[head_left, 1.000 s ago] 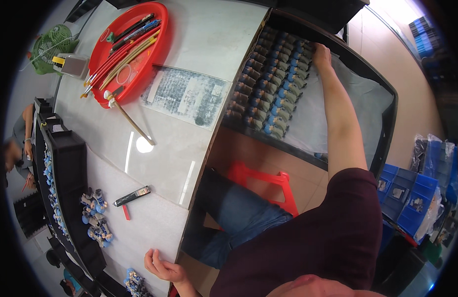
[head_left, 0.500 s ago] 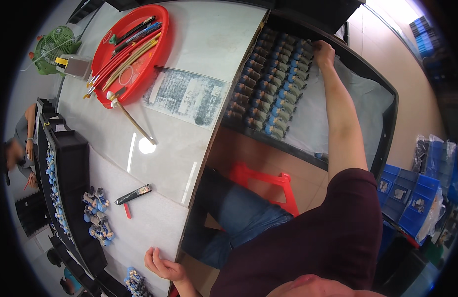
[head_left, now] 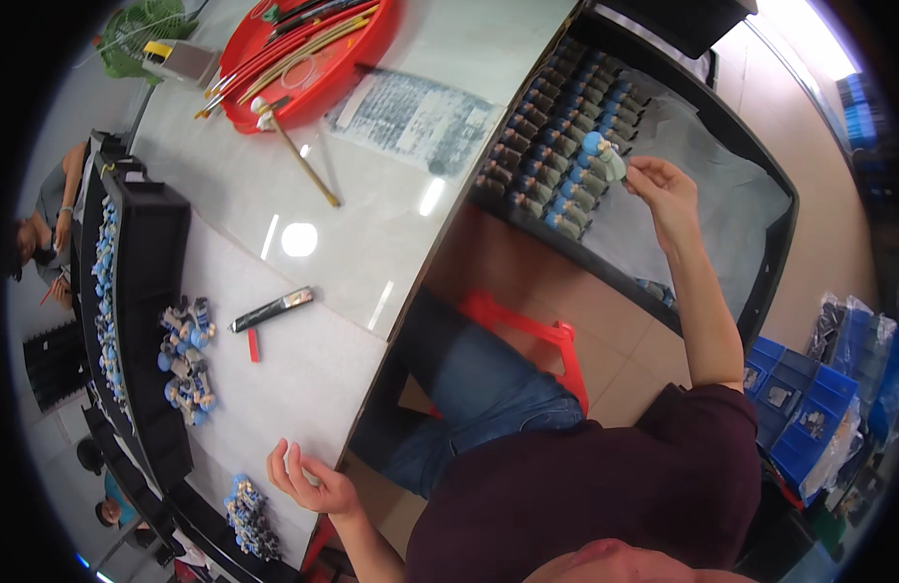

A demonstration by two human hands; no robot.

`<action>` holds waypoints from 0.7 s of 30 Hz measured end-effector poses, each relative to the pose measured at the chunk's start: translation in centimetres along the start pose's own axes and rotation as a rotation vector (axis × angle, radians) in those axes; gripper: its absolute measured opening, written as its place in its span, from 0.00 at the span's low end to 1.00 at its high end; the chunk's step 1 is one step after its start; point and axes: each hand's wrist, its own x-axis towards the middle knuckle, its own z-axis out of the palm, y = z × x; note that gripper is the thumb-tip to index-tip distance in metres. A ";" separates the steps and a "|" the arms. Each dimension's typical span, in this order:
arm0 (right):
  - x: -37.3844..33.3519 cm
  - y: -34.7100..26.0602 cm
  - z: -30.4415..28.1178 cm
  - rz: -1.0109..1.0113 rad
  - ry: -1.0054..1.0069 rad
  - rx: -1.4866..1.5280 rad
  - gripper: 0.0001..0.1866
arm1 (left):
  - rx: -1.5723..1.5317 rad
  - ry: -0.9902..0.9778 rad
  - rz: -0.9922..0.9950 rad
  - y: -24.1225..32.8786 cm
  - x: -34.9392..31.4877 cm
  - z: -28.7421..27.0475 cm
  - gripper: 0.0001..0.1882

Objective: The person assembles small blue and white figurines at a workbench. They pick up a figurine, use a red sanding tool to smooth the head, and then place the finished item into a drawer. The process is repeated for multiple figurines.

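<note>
Between the thumb and fingers of my right hand is a small figurine with a light blue top and a pale grey-green body, held above a black tray. Rows of similar figurines stand in that tray, on a pale lining sheet. My left hand is over the front edge of the white table, fingers apart and slightly curled, with nothing in it. Nearest to it lies a heap of small blue and grey figurines. Another cluster of figurines lies farther off beside a black bin.
A red basin of brushes stands on the table. A brush-like stick, a dark tube and a red strip lie there. Black bins line the left. A red stool is below; another person sits beyond.
My right hand has come back from the tray's far end toward me, now with a figurine in its fingers. My left hand has opened out a little. The whole view has shifted.
</note>
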 end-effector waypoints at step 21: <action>-18.8 0.5 10.1 0.366 -0.519 0.129 0.11 | -1.968 -0.699 -1.051 11.6 -0.1 11.1 0.17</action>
